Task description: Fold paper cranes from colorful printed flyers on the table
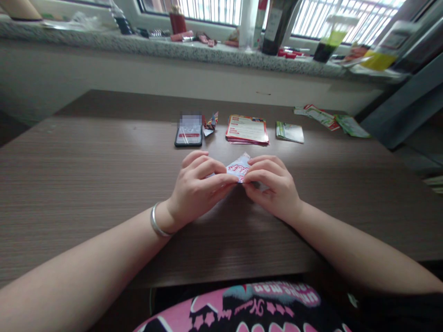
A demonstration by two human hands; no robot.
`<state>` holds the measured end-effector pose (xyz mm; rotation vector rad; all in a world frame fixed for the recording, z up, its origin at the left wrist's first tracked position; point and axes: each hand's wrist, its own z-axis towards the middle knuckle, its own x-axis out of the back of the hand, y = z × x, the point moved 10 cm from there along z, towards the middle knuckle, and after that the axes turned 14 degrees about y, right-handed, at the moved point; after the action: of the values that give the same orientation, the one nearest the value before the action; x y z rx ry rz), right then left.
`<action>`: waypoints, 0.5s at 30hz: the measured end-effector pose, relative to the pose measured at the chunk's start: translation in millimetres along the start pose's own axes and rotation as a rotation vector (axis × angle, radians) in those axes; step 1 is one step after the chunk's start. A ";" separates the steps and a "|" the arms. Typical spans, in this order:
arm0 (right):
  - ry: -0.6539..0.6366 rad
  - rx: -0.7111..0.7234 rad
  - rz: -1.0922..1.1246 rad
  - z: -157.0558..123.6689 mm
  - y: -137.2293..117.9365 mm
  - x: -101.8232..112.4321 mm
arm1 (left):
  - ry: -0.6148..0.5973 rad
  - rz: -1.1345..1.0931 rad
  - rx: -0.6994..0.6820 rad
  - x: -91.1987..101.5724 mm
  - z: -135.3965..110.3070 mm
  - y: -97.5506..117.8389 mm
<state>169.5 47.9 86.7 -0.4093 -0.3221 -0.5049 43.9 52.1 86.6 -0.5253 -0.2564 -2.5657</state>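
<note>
A small folded sheet of printed paper (238,169), pale blue with red lettering, is held between my two hands just above the brown table. My left hand (200,182), with a silver bangle at the wrist, pinches its near edge from the left between thumb and fingers. From the right, my right hand (273,184) pinches the same edge close by. The fingertips of both hands nearly meet, and they cover much of the paper. One pointed corner sticks up between them, away from me.
Beyond my hands, a phone (188,131), a small folded paper figure (211,123), a stack of printed cards (247,130) and a smaller stack (290,132) stand in a row. Paper strips (321,116) lie far right. Bottles and clutter crowd the granite windowsill (138,46).
</note>
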 end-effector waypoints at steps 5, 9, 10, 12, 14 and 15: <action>-0.009 0.046 -0.004 0.3 -6.7 -2.2 | -0.009 0.004 -0.043 -0.9 3.3 6.5; 0.000 0.064 -0.001 0.0 -7.6 -1.9 | -0.017 0.026 -0.066 -2.3 4.2 10.1; 0.001 0.064 0.001 -0.3 -7.2 -2.1 | -0.019 0.024 -0.066 -2.5 4.1 10.3; 0.013 0.052 0.002 -0.7 -5.2 -1.7 | -0.028 0.009 -0.055 -3.3 3.7 9.6; 0.024 0.026 0.004 -0.9 -2.4 -1.4 | -0.031 -0.008 -0.041 -3.3 3.4 8.4; 0.028 0.013 0.007 -0.9 -1.3 -1.4 | -0.033 -0.013 -0.036 -3.4 3.4 7.9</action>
<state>167.8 47.1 85.8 -0.3903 -0.2970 -0.5015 51.8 47.7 88.9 -0.5820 -0.2258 -2.5798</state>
